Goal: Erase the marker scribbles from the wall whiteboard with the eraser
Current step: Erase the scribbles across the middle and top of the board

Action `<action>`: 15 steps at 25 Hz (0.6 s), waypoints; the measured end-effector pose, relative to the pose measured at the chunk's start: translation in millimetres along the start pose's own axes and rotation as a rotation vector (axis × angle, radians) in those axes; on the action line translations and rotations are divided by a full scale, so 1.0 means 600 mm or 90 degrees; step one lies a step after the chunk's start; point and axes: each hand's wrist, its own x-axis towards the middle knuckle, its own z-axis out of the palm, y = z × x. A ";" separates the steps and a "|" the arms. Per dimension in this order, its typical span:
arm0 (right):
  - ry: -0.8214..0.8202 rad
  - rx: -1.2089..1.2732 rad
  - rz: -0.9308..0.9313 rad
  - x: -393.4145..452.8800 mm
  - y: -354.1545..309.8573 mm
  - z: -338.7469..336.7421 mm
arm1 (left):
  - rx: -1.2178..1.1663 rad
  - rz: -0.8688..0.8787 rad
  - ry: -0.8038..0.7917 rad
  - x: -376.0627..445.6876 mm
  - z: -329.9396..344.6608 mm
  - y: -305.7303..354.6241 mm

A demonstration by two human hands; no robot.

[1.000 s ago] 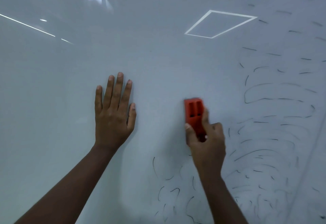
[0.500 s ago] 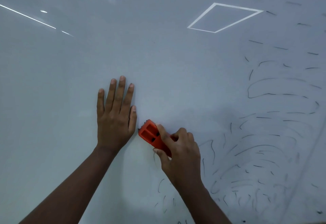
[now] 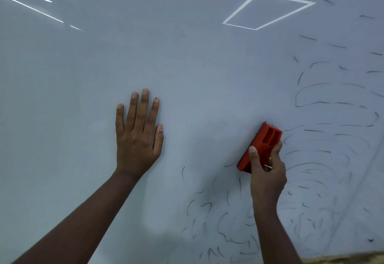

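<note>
The glossy whiteboard point(image 3: 187, 66) fills nearly the whole view. Thin black marker scribbles point(image 3: 324, 159) remain on its right side, and more scribbles point(image 3: 216, 222) lie low in the middle. My right hand point(image 3: 267, 172) grips an orange eraser point(image 3: 262, 143), pressed tilted against the board at the left edge of the right-hand scribbles. My left hand point(image 3: 138, 137) lies flat on the board with fingers spread, well to the left of the eraser, holding nothing.
Ceiling lights reflect on the board as a bright square outline point(image 3: 268, 10) and a white streak point(image 3: 33, 9). The board's lower edge, with a brownish strip point(image 3: 342, 258) below it, shows at the bottom right. The board's left half bears no marks.
My right hand swept the eraser from beside my left hand's thumb to the right and slightly up, and the eraser now tilts upper right. My left hand stayed flat in place.
</note>
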 end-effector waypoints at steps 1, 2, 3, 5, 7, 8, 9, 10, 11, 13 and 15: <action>-0.005 -0.007 -0.021 -0.010 -0.006 0.009 | 0.002 -0.001 0.000 -0.002 0.001 0.000; -0.018 -0.032 -0.063 -0.026 -0.013 0.021 | 0.003 -0.001 0.001 -0.003 0.002 0.001; -0.043 -0.074 -0.123 -0.050 -0.019 0.034 | 0.003 -0.002 0.001 -0.004 0.002 0.002; -0.118 -0.187 -0.253 -0.114 -0.026 0.064 | 0.003 -0.003 -0.001 -0.006 0.003 0.002; -0.176 -0.263 -0.350 -0.177 -0.022 0.086 | 0.003 0.000 -0.009 -0.008 0.003 0.001; -0.184 -0.280 -0.384 -0.196 -0.018 0.093 | 0.006 0.002 -0.012 -0.009 0.002 0.000; -0.183 -0.288 -0.403 -0.203 -0.016 0.094 | 0.007 0.002 -0.015 -0.010 0.002 -0.001; -0.179 -0.293 -0.412 -0.201 -0.019 0.093 | 0.006 0.001 -0.017 -0.012 0.002 0.000; -0.178 -0.294 -0.410 -0.191 -0.028 0.091 | 0.004 0.001 -0.015 -0.015 0.001 0.000; -0.147 -0.270 -0.373 -0.148 -0.063 0.086 | -0.001 0.003 -0.010 -0.019 0.002 0.001; -0.111 -0.204 -0.312 -0.092 -0.111 0.087 | -0.004 0.003 -0.006 -0.023 0.004 0.001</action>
